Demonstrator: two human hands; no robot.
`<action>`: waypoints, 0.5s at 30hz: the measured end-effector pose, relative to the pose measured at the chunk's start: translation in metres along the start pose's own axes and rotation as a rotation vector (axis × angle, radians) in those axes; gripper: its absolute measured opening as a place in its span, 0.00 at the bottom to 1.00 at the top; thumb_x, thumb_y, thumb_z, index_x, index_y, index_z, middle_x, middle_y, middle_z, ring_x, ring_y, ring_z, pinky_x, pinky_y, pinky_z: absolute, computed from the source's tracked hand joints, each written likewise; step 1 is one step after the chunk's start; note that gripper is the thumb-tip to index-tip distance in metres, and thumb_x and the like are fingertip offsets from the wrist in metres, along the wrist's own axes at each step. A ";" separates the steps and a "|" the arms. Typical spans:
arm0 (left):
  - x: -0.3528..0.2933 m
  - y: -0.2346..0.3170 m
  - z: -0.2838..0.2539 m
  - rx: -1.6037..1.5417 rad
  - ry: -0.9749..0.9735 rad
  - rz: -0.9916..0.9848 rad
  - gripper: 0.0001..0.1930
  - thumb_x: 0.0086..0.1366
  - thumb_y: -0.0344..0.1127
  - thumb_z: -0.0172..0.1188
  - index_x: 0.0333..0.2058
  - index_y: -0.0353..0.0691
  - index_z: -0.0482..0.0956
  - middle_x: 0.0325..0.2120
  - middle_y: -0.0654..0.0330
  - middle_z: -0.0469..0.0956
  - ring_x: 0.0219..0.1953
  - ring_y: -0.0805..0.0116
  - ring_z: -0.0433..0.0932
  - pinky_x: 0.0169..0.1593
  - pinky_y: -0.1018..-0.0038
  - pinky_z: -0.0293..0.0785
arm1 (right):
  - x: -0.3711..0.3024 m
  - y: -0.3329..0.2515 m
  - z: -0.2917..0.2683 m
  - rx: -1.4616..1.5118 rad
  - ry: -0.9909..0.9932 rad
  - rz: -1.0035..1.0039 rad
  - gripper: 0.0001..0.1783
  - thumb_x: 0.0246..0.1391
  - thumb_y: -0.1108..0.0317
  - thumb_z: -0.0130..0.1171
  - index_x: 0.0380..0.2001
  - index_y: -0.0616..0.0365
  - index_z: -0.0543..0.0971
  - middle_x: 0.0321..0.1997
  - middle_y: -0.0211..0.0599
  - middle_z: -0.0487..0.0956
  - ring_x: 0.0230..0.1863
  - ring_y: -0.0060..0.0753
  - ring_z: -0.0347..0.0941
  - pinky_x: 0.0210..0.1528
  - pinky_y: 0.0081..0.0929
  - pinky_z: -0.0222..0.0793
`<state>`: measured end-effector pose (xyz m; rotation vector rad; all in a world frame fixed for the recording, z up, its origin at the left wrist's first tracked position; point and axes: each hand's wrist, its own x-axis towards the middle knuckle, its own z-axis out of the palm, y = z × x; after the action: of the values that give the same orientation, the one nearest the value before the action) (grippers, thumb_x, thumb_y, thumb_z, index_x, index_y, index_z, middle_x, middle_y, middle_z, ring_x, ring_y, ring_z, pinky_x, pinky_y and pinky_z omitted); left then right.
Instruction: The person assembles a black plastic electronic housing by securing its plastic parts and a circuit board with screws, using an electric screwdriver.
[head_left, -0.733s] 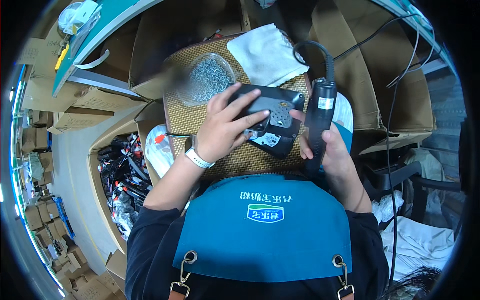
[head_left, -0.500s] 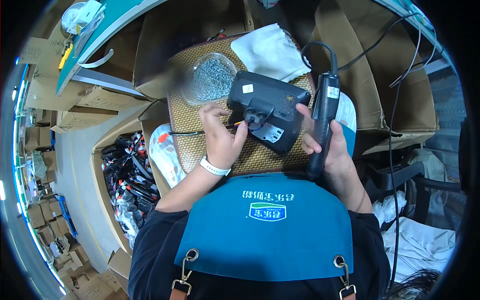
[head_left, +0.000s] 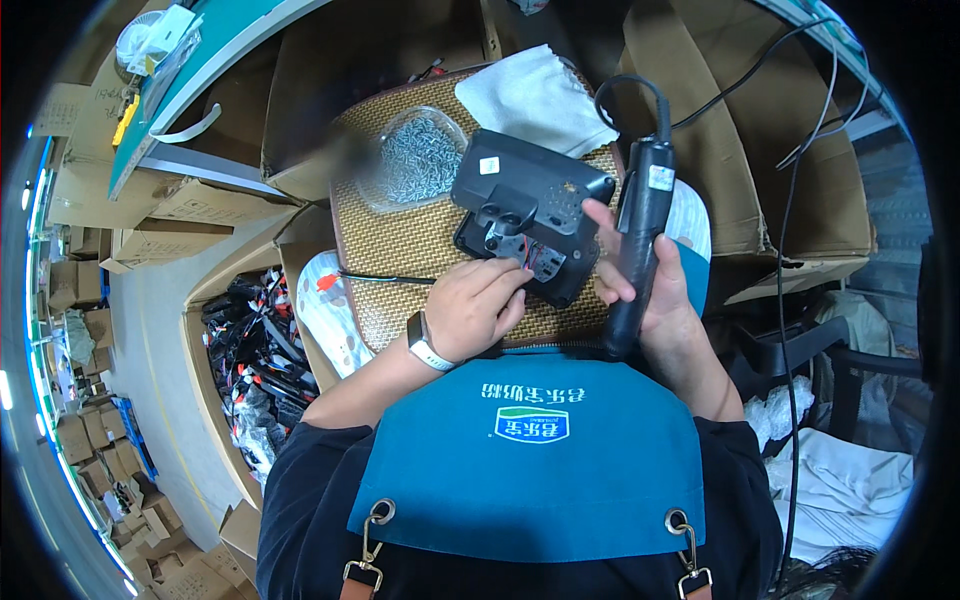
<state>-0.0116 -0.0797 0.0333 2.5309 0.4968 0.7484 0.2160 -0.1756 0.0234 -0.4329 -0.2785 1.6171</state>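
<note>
A black plastic housing lies on the woven mat [head_left: 400,310], its back cover [head_left: 540,185] shifted away from the lower half [head_left: 575,280]. Thin red wires [head_left: 528,248] and a pale inner plate show in the gap. My left hand [head_left: 478,305] reaches into that gap with fingers pinched at the wires; the fingertips partly hide them. A black cable [head_left: 390,278] runs leftward from under this hand. In my right hand [head_left: 655,290] is a black electric screwdriver [head_left: 645,225], cord end up, with some fingers loose beside the cover.
Beyond the housing stand a clear tub of small screws [head_left: 420,158] and a folded white cloth [head_left: 535,100]. Cardboard boxes [head_left: 700,130] rise behind and to the right. On the left is a carton of black parts [head_left: 265,350]. The screwdriver's cord [head_left: 740,97] trails to the upper right.
The back cover has shifted up and left off the lower half, widening the gap. My left hand has moved right and down to the wires. The screwdriver stays in my right hand.
</note>
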 end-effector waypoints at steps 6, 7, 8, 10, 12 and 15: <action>0.008 -0.007 -0.025 0.066 -0.184 -0.019 0.36 0.43 0.36 0.70 0.54 0.39 0.70 0.50 0.53 0.70 0.52 0.53 0.69 0.54 0.59 0.63 | -0.027 -0.074 -0.015 -0.180 -0.149 -0.280 0.52 0.45 0.43 0.66 0.61 0.73 0.60 0.46 0.38 0.75 0.18 0.22 0.70 0.24 0.22 0.68; 0.009 -0.007 -0.026 0.098 -0.190 -0.077 0.39 0.42 0.38 0.71 0.56 0.39 0.67 0.52 0.52 0.68 0.54 0.51 0.67 0.55 0.58 0.62 | -0.038 -0.089 -0.013 -0.344 -0.126 -0.363 0.51 0.45 0.41 0.66 0.60 0.73 0.63 0.36 0.32 0.75 0.15 0.21 0.67 0.21 0.20 0.65; 0.012 -0.009 -0.026 0.182 -0.301 -0.082 0.44 0.42 0.40 0.72 0.59 0.41 0.64 0.57 0.48 0.63 0.59 0.48 0.62 0.59 0.57 0.58 | -0.052 -0.102 -0.005 -0.516 -0.017 -0.441 0.53 0.43 0.41 0.67 0.59 0.75 0.63 0.35 0.35 0.76 0.14 0.22 0.68 0.18 0.19 0.64; 0.021 -0.009 -0.021 0.248 -0.363 -0.046 0.44 0.42 0.40 0.72 0.60 0.41 0.63 0.59 0.48 0.61 0.61 0.48 0.61 0.60 0.56 0.58 | -0.077 -0.130 -0.009 -0.740 0.037 -0.387 0.54 0.36 0.45 0.72 0.57 0.77 0.63 0.37 0.44 0.76 0.15 0.24 0.70 0.18 0.21 0.65; 0.031 -0.010 -0.018 0.335 -0.483 -0.009 0.46 0.43 0.43 0.72 0.62 0.44 0.61 0.63 0.46 0.57 0.65 0.48 0.57 0.64 0.54 0.54 | -0.101 -0.143 0.014 -0.947 0.254 -0.393 0.54 0.30 0.52 0.75 0.56 0.76 0.65 0.48 0.58 0.75 0.17 0.28 0.72 0.20 0.23 0.68; 0.051 -0.009 -0.012 0.338 -0.556 0.030 0.47 0.43 0.45 0.72 0.62 0.43 0.60 0.63 0.44 0.56 0.65 0.48 0.57 0.64 0.54 0.53 | -0.133 -0.157 0.033 -1.075 0.399 -0.364 0.47 0.29 0.56 0.74 0.52 0.73 0.69 0.54 0.60 0.73 0.20 0.29 0.74 0.23 0.21 0.69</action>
<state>0.0194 -0.0454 0.0585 2.8972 0.4136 -0.0591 0.3494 -0.2900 0.1354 -1.4072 -0.8642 0.8789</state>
